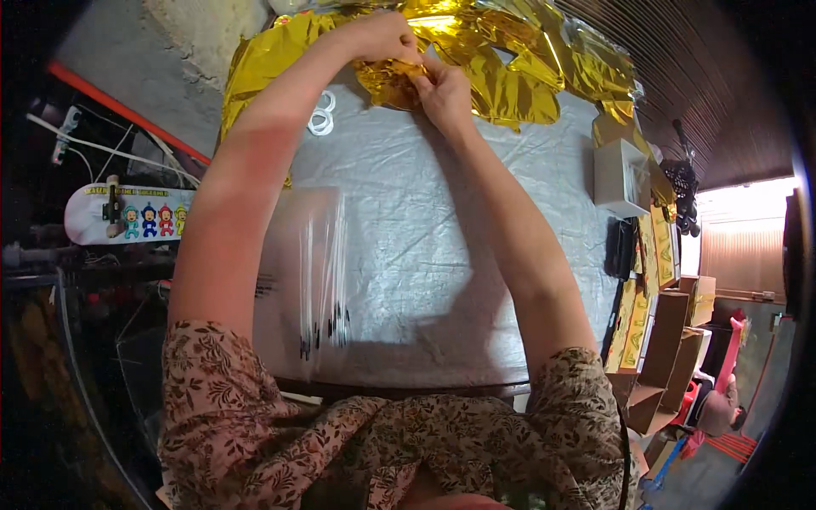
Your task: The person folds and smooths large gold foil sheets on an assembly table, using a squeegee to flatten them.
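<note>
Both of my arms reach to the far side of the table. My left hand (387, 41) is closed with its fingers pinching a crumpled piece of shiny gold foil (391, 83). Close beside it on the right, my right hand (446, 92) grips the edge of the same foil between thumb and fingers. Around and beyond the hands lie more flat, wrinkled gold foil sheets (514, 93), which look like uninflated foil balloons. To the left of the held foil rest white ribbon rings (321, 121).
A grey silvery cover (408, 280) lies over the table. Thin transparent sticks with black ends (321, 280) lie at its left. A white box (620, 178) and a black object (619, 246) stand along the right edge. Cardboard boxes (671, 340) are beyond it. A skateboard deck (127, 212) is at left.
</note>
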The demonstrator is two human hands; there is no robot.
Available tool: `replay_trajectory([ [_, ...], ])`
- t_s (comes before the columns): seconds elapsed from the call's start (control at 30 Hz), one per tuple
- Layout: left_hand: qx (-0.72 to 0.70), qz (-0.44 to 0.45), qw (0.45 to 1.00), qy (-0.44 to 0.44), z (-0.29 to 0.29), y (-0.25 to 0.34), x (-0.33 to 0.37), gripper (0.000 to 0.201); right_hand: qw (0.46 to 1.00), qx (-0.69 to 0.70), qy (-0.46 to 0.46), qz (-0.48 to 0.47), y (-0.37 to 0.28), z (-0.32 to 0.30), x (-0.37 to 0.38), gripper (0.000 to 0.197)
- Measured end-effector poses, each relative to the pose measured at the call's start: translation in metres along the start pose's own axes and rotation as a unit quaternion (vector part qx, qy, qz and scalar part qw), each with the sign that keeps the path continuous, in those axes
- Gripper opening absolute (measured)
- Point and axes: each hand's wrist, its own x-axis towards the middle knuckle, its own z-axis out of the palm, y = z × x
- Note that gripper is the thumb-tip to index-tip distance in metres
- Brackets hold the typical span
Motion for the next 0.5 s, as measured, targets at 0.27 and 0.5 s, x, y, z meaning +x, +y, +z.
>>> replay_trajectory([
  [0.27, -0.055, 0.047, 0.949, 0.306, 0.028, 0.002, -0.026, 0.048, 0.954, 0.231, 0.03, 0.189, 0.025, -0.005, 0.012, 0.02],
  [0.5, -0.211, 0.006, 0.947, 0.242, 0.025, -0.003, -0.052, 0.052, 0.898, 0.349, 0.14, 0.23, 0.025, 0.002, 0.019, 0.012],
])
